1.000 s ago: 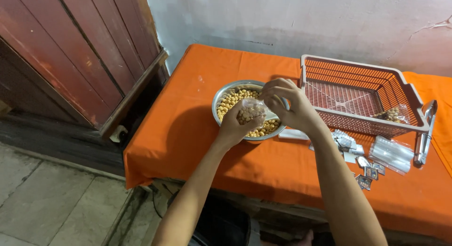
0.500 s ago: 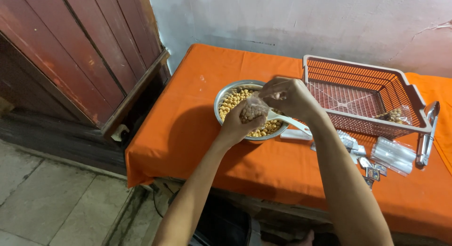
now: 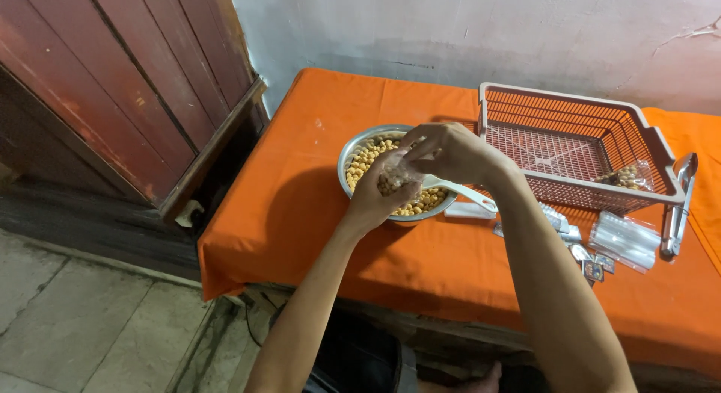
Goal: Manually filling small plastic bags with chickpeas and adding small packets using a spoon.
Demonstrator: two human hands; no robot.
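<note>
Both hands pinch one small clear bag (image 3: 392, 181) of round snacks above the metal bowl (image 3: 353, 156): left hand (image 3: 379, 201) cups it, right hand (image 3: 451, 151) nips its mouth. Loosened fingers could spill snacks onto the orange counter (image 3: 300, 205).

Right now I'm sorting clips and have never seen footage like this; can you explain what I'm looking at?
A camera worn on a person's head looks down at their two bare hands. The left hand keeps a grip on a small clear bag of round yellowish snacks, and the right hand pinches the bag's top. Both are above a metal bowl full of the same snacks, with a white spoon in it. The bowl sits on an orange tablecloth. To the right stands a plastic basket holding one filled bag, with empty clear bags and metal tongs nearby.
</note>
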